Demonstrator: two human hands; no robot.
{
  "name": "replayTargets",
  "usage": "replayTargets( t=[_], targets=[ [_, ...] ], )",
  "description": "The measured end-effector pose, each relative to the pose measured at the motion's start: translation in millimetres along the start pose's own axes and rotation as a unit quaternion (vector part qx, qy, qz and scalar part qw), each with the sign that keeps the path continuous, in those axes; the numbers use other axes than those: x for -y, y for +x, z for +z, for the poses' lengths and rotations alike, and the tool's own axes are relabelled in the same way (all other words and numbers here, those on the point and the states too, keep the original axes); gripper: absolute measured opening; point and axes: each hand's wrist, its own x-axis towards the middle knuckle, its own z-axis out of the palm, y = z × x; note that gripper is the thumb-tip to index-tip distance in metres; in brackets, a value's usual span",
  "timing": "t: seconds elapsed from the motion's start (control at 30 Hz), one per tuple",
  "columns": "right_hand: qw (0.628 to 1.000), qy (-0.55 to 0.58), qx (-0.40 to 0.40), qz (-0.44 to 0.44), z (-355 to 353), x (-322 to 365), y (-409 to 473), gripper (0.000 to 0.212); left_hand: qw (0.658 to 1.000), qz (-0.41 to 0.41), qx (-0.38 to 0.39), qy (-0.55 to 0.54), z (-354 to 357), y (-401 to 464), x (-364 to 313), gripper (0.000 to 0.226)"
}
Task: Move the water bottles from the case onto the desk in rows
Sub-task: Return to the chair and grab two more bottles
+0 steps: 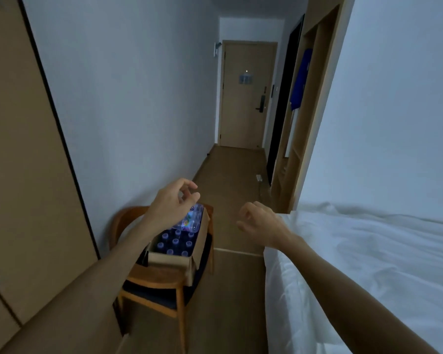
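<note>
Several capped bottles (175, 241) stand upright in the open case (174, 260) on the chair (149, 279), left of the bed (368, 264). Left hand (173, 200) hovers above, fingers loosely curled, empty; right hand (258, 219) likewise empty. Judged heavy when full, smooth-walled; grasp below the cap.

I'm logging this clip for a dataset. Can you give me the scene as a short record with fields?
case: open cardboard case on a wooden chair
bottles: capped water bottles standing in the case
left hand: above the case, fingers loosely curled, holding nothing
right hand: raised beside the bed, holding nothing
desk: not clearly in view
</note>
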Motion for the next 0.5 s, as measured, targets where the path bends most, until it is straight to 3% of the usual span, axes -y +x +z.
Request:
replayTargets(
  t=[0.37,0.5],
  targets=[
    [0.998,0.022,0.062,0.016,53,-80,163,0.026,0.998,-0.056,0.005,0.001,56,155,84,0.012],
    [0.994,0.059,0.095,-0.004,82,-99,216,0.046,0.993,-0.118,-0.019,-0.009,79,192,123,0.013]
  ],
)
